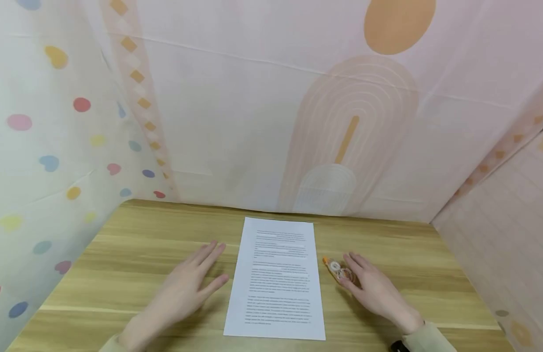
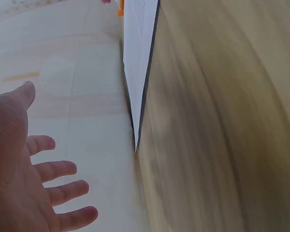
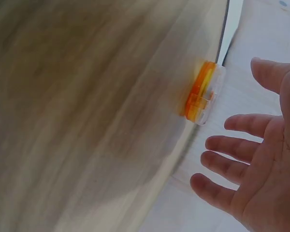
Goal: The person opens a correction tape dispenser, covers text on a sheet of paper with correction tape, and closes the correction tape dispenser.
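Observation:
A printed sheet of paper [image 1: 278,288] lies flat in the middle of the wooden table, with several lines of text on it. Just right of the sheet is an orange and clear correction tape [image 1: 334,267], partly covered by my right hand [image 1: 373,293] in the head view. In the right wrist view, a gap shows between the fingers and the correction tape [image 3: 202,94]. To the left of the paper, my left hand [image 1: 179,288] hovers over the table with its fingers extended and nothing in it. The left wrist view shows the paper [image 2: 139,53] edge-on, apart from the fingers.
The wooden table [image 1: 108,264] ends at the back against a pale patterned cloth [image 1: 227,122]. Another cloth with coloured dots [image 1: 42,195] hangs along the left side, and a further patterned one [image 1: 513,234] on the right.

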A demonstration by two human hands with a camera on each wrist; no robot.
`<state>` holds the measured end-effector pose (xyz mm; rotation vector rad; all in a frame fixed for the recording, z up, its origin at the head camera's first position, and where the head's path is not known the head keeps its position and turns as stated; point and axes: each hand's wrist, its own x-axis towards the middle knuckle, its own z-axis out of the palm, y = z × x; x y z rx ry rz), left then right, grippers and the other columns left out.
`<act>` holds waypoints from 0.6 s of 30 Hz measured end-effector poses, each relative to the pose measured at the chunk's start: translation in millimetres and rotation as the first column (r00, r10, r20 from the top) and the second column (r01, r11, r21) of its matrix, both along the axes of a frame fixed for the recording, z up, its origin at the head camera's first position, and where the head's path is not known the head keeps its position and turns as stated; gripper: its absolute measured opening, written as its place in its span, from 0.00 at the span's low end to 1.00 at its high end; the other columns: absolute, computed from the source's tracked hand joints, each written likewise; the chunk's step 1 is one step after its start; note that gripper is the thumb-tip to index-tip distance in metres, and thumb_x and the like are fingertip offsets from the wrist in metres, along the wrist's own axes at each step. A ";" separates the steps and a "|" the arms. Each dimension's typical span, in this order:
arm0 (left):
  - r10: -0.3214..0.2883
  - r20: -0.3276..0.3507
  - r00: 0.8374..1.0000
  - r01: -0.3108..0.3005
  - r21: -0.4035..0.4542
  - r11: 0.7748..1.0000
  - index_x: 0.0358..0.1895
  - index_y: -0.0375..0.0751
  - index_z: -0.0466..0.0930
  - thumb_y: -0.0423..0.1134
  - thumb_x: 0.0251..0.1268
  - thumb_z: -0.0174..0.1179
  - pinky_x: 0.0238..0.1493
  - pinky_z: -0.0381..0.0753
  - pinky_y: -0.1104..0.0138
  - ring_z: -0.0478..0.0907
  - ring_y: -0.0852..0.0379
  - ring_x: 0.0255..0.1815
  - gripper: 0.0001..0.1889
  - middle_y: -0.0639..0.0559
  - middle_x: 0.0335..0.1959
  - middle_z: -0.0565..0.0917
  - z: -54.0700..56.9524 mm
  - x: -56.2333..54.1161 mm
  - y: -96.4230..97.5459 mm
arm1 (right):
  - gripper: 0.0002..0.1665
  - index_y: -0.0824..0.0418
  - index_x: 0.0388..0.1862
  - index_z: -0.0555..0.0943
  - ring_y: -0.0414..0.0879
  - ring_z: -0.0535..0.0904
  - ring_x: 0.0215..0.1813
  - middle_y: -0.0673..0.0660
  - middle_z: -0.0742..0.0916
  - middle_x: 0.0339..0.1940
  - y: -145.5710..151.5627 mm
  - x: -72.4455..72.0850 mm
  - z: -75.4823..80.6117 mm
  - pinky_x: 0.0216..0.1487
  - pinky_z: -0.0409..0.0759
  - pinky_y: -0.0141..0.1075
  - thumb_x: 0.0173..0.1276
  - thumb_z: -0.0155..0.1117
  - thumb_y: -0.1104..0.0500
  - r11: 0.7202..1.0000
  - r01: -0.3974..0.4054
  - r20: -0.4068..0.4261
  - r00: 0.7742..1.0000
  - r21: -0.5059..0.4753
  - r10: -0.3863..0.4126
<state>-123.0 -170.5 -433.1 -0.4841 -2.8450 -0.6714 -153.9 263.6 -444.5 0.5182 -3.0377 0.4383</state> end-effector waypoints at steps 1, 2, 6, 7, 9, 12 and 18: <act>-0.005 0.000 1.000 0.005 0.001 1.000 0.82 0.47 0.64 0.59 0.78 0.57 0.74 0.71 0.33 0.68 0.32 0.80 0.36 0.38 0.81 0.69 -0.1 -0.6 1.9 | 0.38 0.65 0.78 0.70 0.69 0.72 0.78 0.70 0.74 0.79 0.1 -0.3 -0.3 0.75 0.74 0.64 0.80 0.60 0.44 1.000 0.001 0.012 1.000 0.000 -0.001; -0.011 0.002 1.000 0.011 0.001 1.000 0.82 0.47 0.64 0.59 0.78 0.57 0.73 0.71 0.33 0.68 0.32 0.80 0.36 0.39 0.81 0.69 -0.3 -1.0 3.8 | 0.38 0.66 0.78 0.70 0.69 0.73 0.78 0.71 0.74 0.78 0.2 -0.7 -0.6 0.74 0.75 0.64 0.80 0.60 0.45 1.000 0.001 0.022 1.000 0.000 -0.001; -0.030 0.013 0.999 0.030 0.012 0.999 0.82 0.48 0.64 0.61 0.78 0.56 0.73 0.72 0.34 0.69 0.33 0.80 0.37 0.40 0.82 0.69 -1.4 -2.1 11.7 | 0.36 0.66 0.77 0.71 0.70 0.74 0.76 0.71 0.76 0.77 0.1 -2.9 -1.5 0.73 0.76 0.64 0.80 0.60 0.47 1.000 0.006 0.052 0.999 -0.005 -0.005; -0.033 0.015 0.999 0.033 0.015 0.999 0.82 0.49 0.63 0.61 0.78 0.56 0.73 0.72 0.34 0.69 0.33 0.80 0.37 0.41 0.82 0.69 -1.9 -2.3 13.6 | 0.35 0.66 0.77 0.72 0.70 0.75 0.76 0.71 0.76 0.77 0.0 -3.6 -1.7 0.73 0.76 0.64 0.80 0.61 0.47 1.000 0.007 0.056 0.998 -0.006 -0.006; -0.036 0.011 0.999 0.036 0.019 0.999 0.82 0.50 0.64 0.61 0.78 0.56 0.74 0.72 0.35 0.69 0.34 0.80 0.36 0.42 0.81 0.70 -2.8 -3.0 17.6 | 0.35 0.66 0.77 0.72 0.69 0.75 0.75 0.70 0.77 0.77 -0.3 -5.0 -1.8 0.72 0.77 0.64 0.80 0.61 0.48 1.000 0.009 0.062 0.998 -0.007 -0.008; -0.045 0.002 0.999 0.045 0.028 0.999 0.81 0.50 0.65 0.60 0.78 0.57 0.74 0.73 0.37 0.71 0.35 0.79 0.35 0.43 0.80 0.71 -3.7 -4.5 23.3 | 0.35 0.67 0.76 0.73 0.69 0.77 0.74 0.70 0.78 0.75 -1.1 -6.7 -1.6 0.71 0.78 0.63 0.79 0.62 0.48 1.000 0.010 0.069 0.998 -0.005 -0.009; -0.055 0.005 0.998 0.055 0.045 0.998 0.80 0.49 0.67 0.59 0.78 0.57 0.74 0.73 0.37 0.72 0.36 0.79 0.34 0.43 0.79 0.73 -4.8 -7.3 32.3 | 0.33 0.69 0.73 0.75 0.67 0.81 0.69 0.70 0.83 0.70 -5.0 -10.1 -2.0 0.69 0.81 0.61 0.78 0.64 0.50 1.000 0.011 0.079 0.997 0.004 -0.012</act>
